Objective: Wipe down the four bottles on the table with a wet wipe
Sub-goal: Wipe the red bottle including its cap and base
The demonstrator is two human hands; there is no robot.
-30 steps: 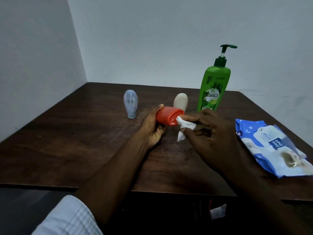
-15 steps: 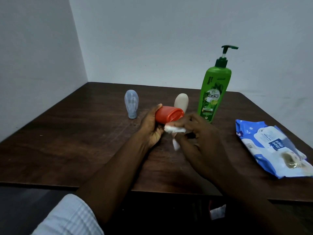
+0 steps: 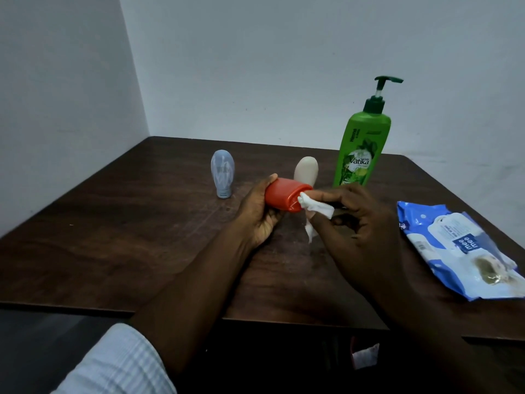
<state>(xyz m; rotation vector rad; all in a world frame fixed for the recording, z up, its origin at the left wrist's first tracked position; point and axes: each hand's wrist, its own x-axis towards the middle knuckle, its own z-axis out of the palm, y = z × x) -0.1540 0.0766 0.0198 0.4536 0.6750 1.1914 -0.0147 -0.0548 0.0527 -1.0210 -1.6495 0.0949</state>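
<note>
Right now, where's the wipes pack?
Head view: the wipes pack lies on the right side of the table, right of the right hand and nearer the camera than the green pump bottle.

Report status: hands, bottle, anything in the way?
Left hand grips orange bottle, held on its side. Right hand pinches wet wipe against its end. Nothing in the way.

Pale checked sleeve point(image 3: 119, 362) on the left arm; bare right forearm.
</note>
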